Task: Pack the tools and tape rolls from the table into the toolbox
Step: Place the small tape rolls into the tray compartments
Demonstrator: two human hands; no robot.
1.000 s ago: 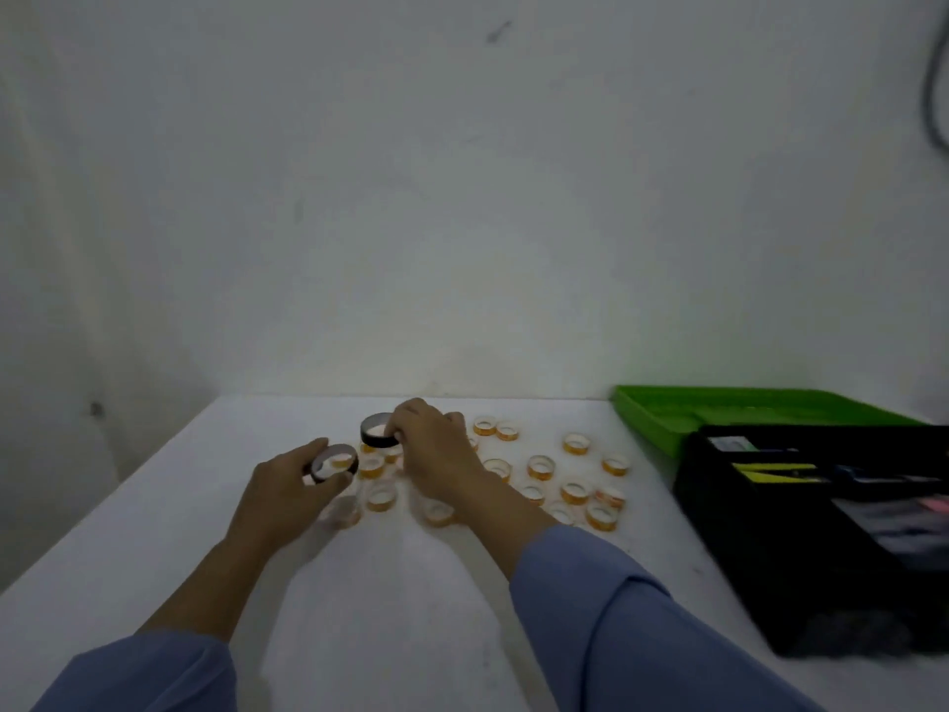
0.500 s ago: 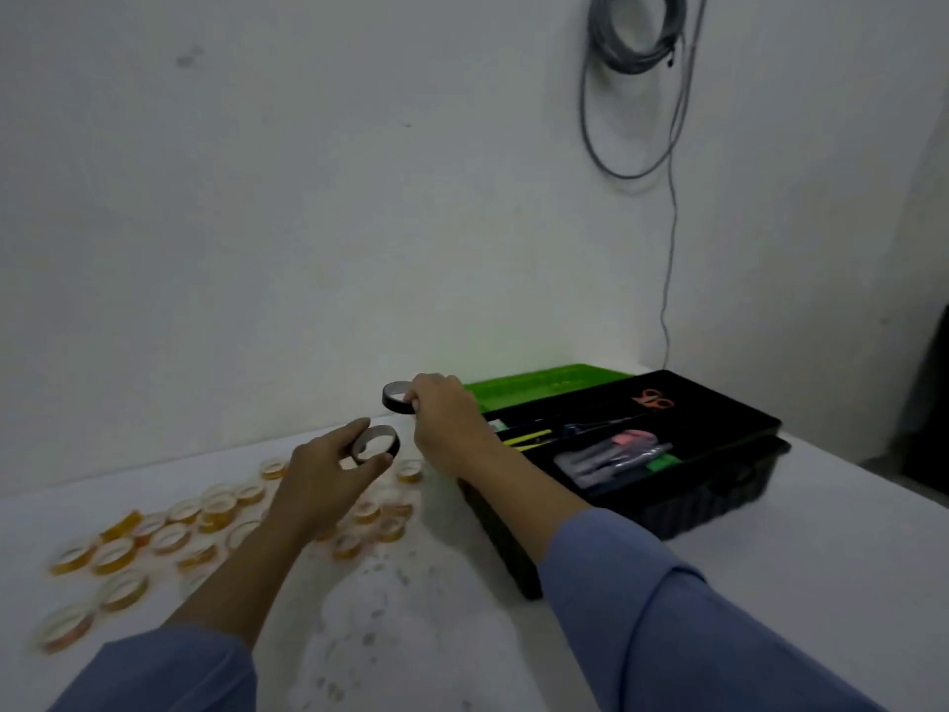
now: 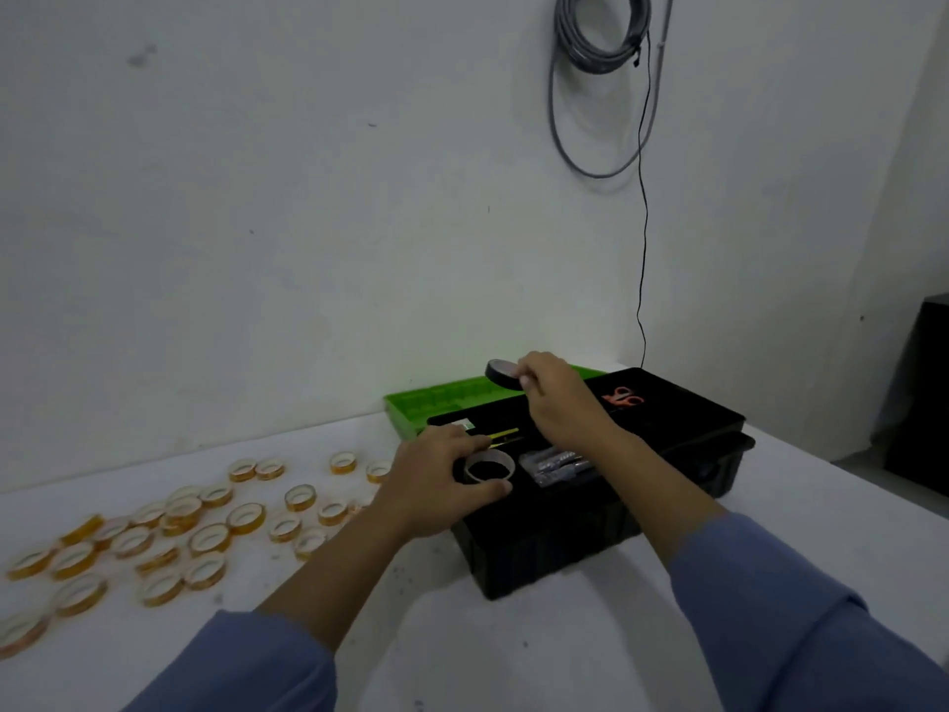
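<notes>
The black toolbox (image 3: 590, 547) stands open on the white table (image 3: 462, 650), its green lid (image 3: 436, 398) folded back against the wall. My left hand (image 3: 436, 480) is over the box's front left corner, shut on a black tape roll (image 3: 489, 467) lying flat between thumb and fingers. My right hand (image 3: 557, 398) hovers above the box's back part, pinching a second black tape roll (image 3: 503, 373) by its rim. Inside the box lie orange scissors (image 3: 624, 395), yellow-handled tools (image 3: 506, 435) and a clear packet (image 3: 557, 462).
Several amber tape rolls (image 3: 205, 537) lie scattered on the table left of the toolbox. A coiled grey cable (image 3: 601, 38) hangs on the wall above the box. A dark object (image 3: 929, 398) stands at the far right beyond the table.
Both hands carried their black rolls from the cluster of amber rolls rightward to over the open toolbox. My view swung right with them.
</notes>
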